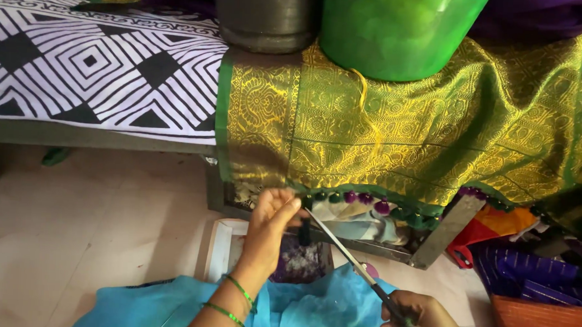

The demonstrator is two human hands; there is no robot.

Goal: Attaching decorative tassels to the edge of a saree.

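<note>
With purple and green tassels (pixel 367 200) already lining the gold cloth's hem (pixel 382 138) toward three o'clock, the left hand (pixel 269 224) pinches the hem end while the right hand (pixel 421 319) grips scissors (pixel 346 252), apparently mid-trim.

Gold-and-green brocade cloth (pixel 395 132), draped over the ledge, edge hanging down. Trimmed along that hem with a row of green and purple tassels (pixel 366 199), pinched at the left end. Scissors (pixel 349 256), long, slim, slanting up-left, tips just beside the leftmost tassels, handles low right.
</note>
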